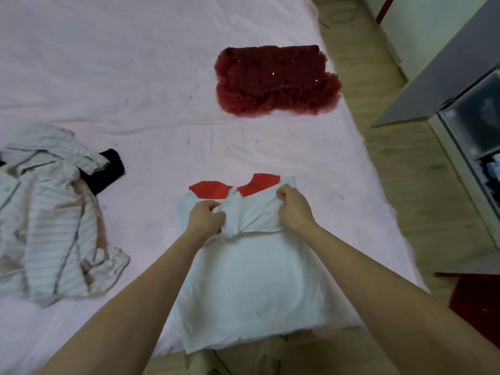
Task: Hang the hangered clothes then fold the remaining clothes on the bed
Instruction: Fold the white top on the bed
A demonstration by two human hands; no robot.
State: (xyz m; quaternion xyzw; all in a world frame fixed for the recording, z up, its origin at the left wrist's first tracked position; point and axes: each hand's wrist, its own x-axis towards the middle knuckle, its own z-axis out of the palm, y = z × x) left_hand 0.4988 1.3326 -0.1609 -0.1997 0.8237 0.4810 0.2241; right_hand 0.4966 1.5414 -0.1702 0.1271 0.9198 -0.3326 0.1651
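Observation:
A white top (251,282) with a red collar (211,189) lies flat on the pink bed sheet (135,77), near the bed's front edge. My left hand (207,217) grips a bunched fold of its white cloth just below the collar. My right hand (293,205) pinches the folded-over sleeve edge at the top right. A folded dark red ruffled dress (276,79) lies farther back on the bed. A crumpled striped shirt (51,212) lies at the left, partly over a black garment (108,169).
The bed's right edge runs diagonally beside a wooden floor (392,158). A grey cabinet with an open door (446,77) stands at the right. A dark red mat (476,299) lies on the floor at lower right.

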